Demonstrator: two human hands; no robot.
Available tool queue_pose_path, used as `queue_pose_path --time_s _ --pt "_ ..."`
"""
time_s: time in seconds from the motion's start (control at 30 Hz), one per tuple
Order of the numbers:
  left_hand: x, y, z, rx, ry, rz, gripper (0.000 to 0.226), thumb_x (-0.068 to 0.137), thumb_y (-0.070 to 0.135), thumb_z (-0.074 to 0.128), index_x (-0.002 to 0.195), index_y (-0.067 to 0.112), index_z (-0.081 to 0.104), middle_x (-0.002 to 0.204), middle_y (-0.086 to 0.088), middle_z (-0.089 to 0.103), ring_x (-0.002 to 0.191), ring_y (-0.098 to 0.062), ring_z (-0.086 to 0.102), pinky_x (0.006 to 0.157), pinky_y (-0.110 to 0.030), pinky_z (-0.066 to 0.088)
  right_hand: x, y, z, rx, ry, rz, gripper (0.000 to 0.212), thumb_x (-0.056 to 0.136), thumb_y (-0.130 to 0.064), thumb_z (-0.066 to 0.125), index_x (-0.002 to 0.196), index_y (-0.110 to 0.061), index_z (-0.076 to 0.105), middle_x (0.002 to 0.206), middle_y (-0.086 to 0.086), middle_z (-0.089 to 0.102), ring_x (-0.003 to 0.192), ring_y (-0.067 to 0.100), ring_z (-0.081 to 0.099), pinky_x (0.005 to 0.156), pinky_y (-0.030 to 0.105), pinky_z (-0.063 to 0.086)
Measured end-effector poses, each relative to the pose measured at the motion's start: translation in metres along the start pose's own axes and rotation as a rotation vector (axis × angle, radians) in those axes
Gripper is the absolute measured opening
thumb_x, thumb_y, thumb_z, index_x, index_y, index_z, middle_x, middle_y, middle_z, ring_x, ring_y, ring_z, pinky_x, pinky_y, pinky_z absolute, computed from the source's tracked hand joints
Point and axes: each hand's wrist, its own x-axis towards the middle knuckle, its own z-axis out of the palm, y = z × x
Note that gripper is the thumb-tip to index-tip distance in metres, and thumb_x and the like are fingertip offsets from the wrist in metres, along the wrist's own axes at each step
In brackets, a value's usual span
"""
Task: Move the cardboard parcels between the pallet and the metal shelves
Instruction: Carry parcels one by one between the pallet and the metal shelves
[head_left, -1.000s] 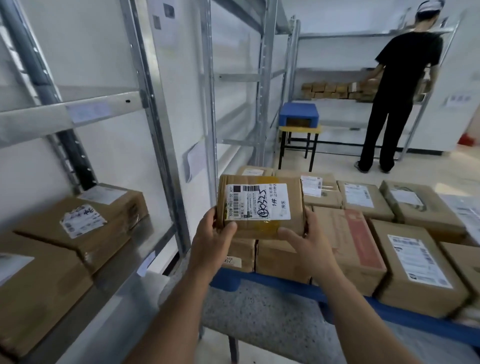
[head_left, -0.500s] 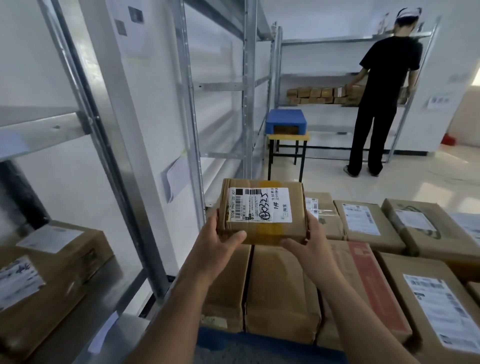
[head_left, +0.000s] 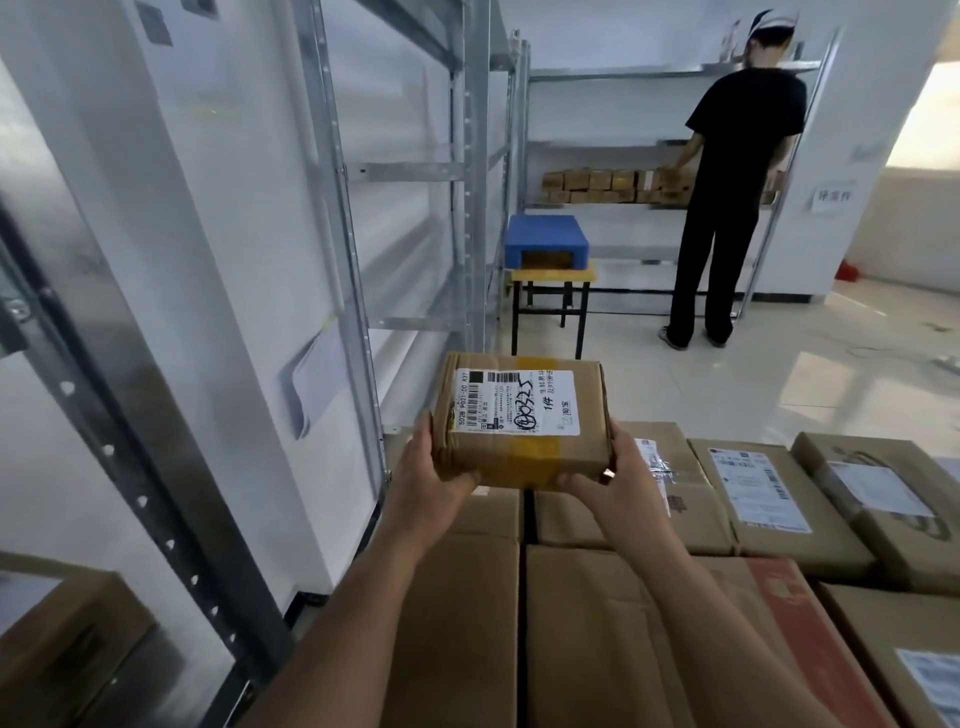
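A small parcel (head_left: 521, 420) sits between both hands, label up, above the stacked boxes (head_left: 613, 623). The left hand (head_left: 434, 480) closes its grip on the near left corner; the right hand (head_left: 618, 488) clasps the near right corner. Metal shelves (head_left: 343, 208) stand to the left.

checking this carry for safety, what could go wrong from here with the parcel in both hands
1. The small parcel is pinched only at its near corners by the left hand and right hand; that grip could slip and drop it onto the stacked parcels below.
2. The steel shelf upright stands close on the left; a swing that way may clip it.
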Motion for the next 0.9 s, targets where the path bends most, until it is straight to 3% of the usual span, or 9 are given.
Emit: queue_pose_path --time_s 0.1,0.17,0.2,0.3,0.4,0.5,0.63,0.77,0.9 --pt "0.023 -0.010 0.000 0.020 0.008 0.002 0.066 0.081 0.016 0.069 0.137 0.029 0.036 0.128 0.003 0.053 0.119 -0.016 0.050 0.095 -0.036 0.048 0.018 0.005 0.009 -0.039 0.010 0.010 0.065 0.077 -0.012 0.075 0.127 -0.035 0.040 0.108 -0.020 0.055 0.098 -0.003 0.054 0.077 0.014 0.046" --pt "0.036 -0.015 0.001 0.027 0.002 0.017 0.060 0.082 0.014 0.068 0.133 0.028 0.041 0.123 0.007 0.054 0.113 -0.009 0.052 0.082 -0.018 0.045 0.030 0.007 0.013 -0.057 0.015 0.027 0.067 0.078 -0.013 0.074 0.129 -0.035 0.038 0.103 -0.026 0.053 0.093 -0.010 0.053 0.070 0.010 0.044" --pt "0.043 -0.017 0.001 0.030 -0.005 0.018 0.058 0.083 0.014 0.068 0.133 0.028 0.041 0.122 0.008 0.054 0.111 -0.008 0.052 0.080 -0.015 0.043 0.037 0.009 0.016 -0.068 0.020 0.034 0.068 0.077 -0.014 0.074 0.131 -0.035 0.038 0.101 -0.028 0.053 0.090 -0.012 0.052 0.064 0.008 0.042" --pt "0.061 -0.024 0.003 0.026 -0.018 -0.001 0.057 0.083 0.016 0.068 0.133 0.028 0.042 0.123 0.007 0.054 0.110 -0.009 0.052 0.088 -0.026 0.044 0.055 0.018 0.022 -0.101 0.034 0.065 0.071 0.077 -0.016 0.075 0.135 -0.032 0.037 0.099 -0.029 0.051 0.088 -0.011 0.051 0.059 0.008 0.039" --pt "0.075 -0.037 0.004 0.052 -0.050 -0.064 0.059 0.081 0.016 0.068 0.133 0.027 0.043 0.126 0.003 0.054 0.116 -0.017 0.051 0.098 -0.039 0.045 0.066 0.032 0.030 -0.133 0.008 0.124 0.074 0.076 -0.018 0.075 0.138 -0.030 0.034 0.103 -0.022 0.051 0.095 0.001 0.052 0.066 0.013 0.038" --pt "0.078 -0.052 0.004 0.038 -0.120 -0.116 0.064 0.082 0.016 0.067 0.134 0.031 0.035 0.124 0.003 0.053 0.116 -0.021 0.052 0.092 -0.035 0.044 0.068 0.046 0.034 -0.190 -0.034 0.181 0.069 0.078 -0.021 0.074 0.135 -0.030 0.036 0.105 -0.017 0.050 0.099 0.007 0.049 0.068 0.018 0.037" --pt "0.079 -0.064 0.005 0.050 -0.154 -0.123 0.080 0.083 0.020 0.067 0.144 0.039 0.019 0.128 0.006 0.051 0.117 -0.020 0.051 0.099 -0.044 0.042 0.069 0.053 0.037 -0.242 -0.054 0.221 0.059 0.080 -0.023 0.072 0.129 -0.031 0.039 0.097 -0.018 0.051 0.091 0.007 0.050 0.070 0.024 0.040" --pt "0.079 -0.072 -0.001 -0.002 -0.086 -0.140 0.069 0.083 0.017 0.064 0.135 0.047 0.028 0.112 0.017 0.054 0.110 -0.015 0.053 0.093 -0.041 0.046 0.070 0.049 0.044 -0.259 -0.081 0.190 0.052 0.082 -0.020 0.070 0.122 -0.037 0.041 0.091 -0.026 0.050 0.084 -0.001 0.051 0.061 0.013 0.036" --pt "0.079 -0.078 -0.006 -0.028 -0.058 -0.151 0.068 0.082 0.011 0.063 0.132 0.045 0.031 0.101 0.024 0.052 0.099 -0.004 0.051 0.080 -0.024 0.043 0.068 0.046 0.054 -0.316 -0.134 0.187 0.059 0.086 -0.022 0.067 0.135 -0.031 0.035 0.098 -0.018 0.053 0.090 0.005 0.053 0.074 0.023 0.044"
